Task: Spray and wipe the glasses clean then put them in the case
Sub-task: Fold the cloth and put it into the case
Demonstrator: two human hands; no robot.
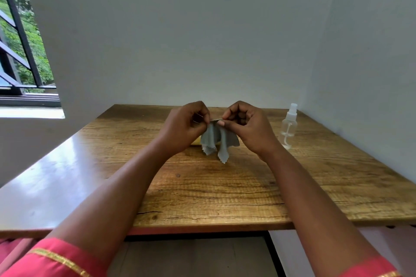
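Currently both hands pinch cloth point(217, 141) mid-air: left hand point(186, 126), right hand point(245, 125), glasses hidden inside for wiping. Spray bottle point(288, 127) parked 3 o'clock on bench point(202, 189).

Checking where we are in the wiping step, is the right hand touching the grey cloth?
Touching. The head view shows the right hand pinching the top of the grey cloth between thumb and fingers, while the rest of the cloth hangs down above the table.
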